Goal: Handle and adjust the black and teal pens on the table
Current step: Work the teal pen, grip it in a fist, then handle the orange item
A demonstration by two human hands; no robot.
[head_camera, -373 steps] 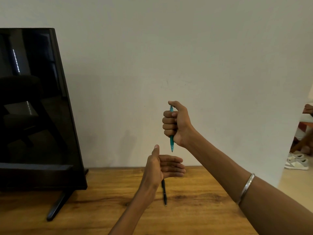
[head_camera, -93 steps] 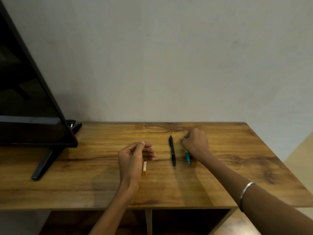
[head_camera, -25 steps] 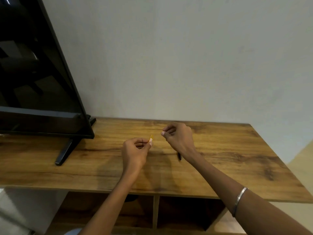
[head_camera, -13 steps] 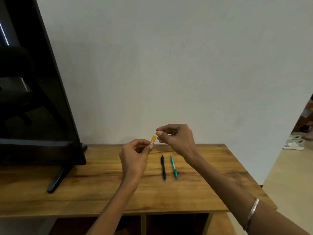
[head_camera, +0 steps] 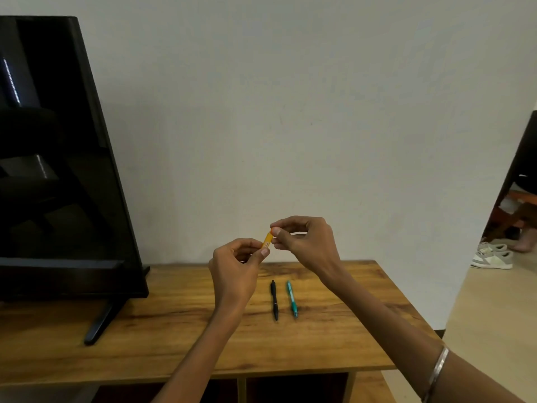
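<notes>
A black pen [head_camera: 274, 299] and a teal pen [head_camera: 291, 298] lie side by side on the wooden table [head_camera: 174, 338], tips toward me, a small gap between them. Above and behind them I hold a small yellow-orange tube [head_camera: 267, 239] in the air. My left hand [head_camera: 235, 270] pinches its lower end between thumb and fingers. My right hand [head_camera: 305, 242] pinches its upper orange end. Neither hand touches the pens.
A large black TV [head_camera: 58, 158] stands on the table's left side, its foot [head_camera: 98, 324] reaching toward the front. A plain wall runs behind. On the right the floor holds a pair of shoes [head_camera: 491, 255]; a person's bare foot [head_camera: 523, 245] shows beyond.
Both hands lifted the small yellow-orange tube from table height into the air and hold it between them. The pens, hidden a second ago, show lying untouched.
</notes>
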